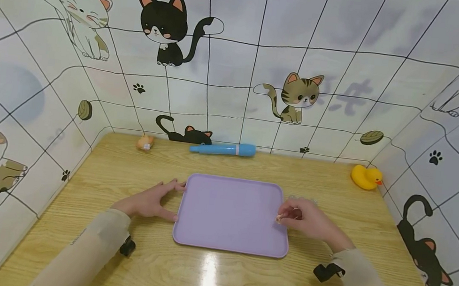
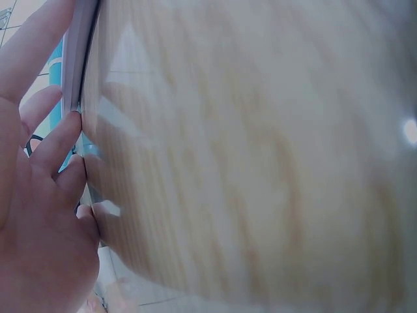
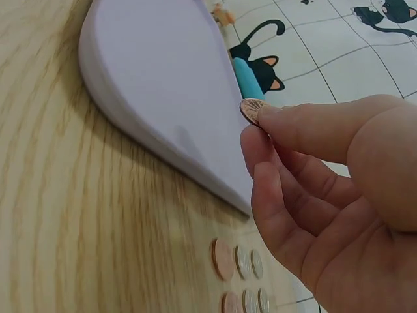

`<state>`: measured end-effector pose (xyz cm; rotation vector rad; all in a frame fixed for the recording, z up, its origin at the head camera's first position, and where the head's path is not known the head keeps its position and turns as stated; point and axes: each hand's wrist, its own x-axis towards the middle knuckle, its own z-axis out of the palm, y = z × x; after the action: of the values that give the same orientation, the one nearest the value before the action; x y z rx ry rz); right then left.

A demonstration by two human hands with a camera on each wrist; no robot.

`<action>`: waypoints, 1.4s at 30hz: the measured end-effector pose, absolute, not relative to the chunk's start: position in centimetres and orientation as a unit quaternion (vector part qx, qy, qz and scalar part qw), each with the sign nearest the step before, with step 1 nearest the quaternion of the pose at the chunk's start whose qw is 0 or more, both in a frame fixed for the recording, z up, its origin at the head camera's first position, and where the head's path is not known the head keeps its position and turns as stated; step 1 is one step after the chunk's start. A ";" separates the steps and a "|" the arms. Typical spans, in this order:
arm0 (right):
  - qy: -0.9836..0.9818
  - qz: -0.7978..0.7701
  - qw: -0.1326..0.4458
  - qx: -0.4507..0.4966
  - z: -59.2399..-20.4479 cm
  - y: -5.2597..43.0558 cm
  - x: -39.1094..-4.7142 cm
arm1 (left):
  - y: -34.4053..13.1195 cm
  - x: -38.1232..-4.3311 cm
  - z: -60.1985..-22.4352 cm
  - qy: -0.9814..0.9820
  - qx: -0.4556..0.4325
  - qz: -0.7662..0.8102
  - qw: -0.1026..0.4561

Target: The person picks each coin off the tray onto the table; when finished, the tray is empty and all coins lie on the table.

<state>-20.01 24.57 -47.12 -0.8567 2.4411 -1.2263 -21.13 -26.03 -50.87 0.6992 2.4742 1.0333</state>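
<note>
A copper-coloured coin (image 3: 251,111) is pinched between the thumb and index finger of my right hand (image 1: 309,219). That hand is over the right side of a light purple tray (image 1: 227,216), whose inside surface is bare. My left hand (image 1: 149,202) lies at the tray's left edge, its spread thumb and fingertips touching the rim. On the table, in the right wrist view, several coins stand out beside the tray: a copper one (image 3: 222,259) and silver ones (image 3: 242,263) in two rows. In the head view my right hand hides most of them.
Along the back wall lie a blue pen-like stick (image 1: 223,149) and a small orange figure (image 1: 145,142). A yellow rubber duck (image 1: 365,177) sits at the back right corner. Cat-printed walls (image 1: 238,68) enclose the wooden table (image 1: 147,266) at the back and sides.
</note>
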 end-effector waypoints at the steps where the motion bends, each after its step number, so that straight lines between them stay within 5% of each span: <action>1: 0.846 -0.423 0.137 -0.294 -47.2 24.8 -19.9 | -26.0 -21.1 -50.9 0.877 0.248 0.367 0.184; 19: 0.895 -0.356 0.111 -0.244 -48.5 29.3 -18.3 | -26.0 -21.1 -51.0 0.878 0.245 0.366 0.188; 42: 0.928 -0.276 0.072 -0.241 -49.0 28.5 -17.7 | -26.1 -21.3 -51.1 0.881 0.249 0.360 0.180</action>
<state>-17.67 28.54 -48.95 -0.7234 2.7884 -0.8309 -21.32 -26.10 -51.10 0.7032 2.4889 1.0171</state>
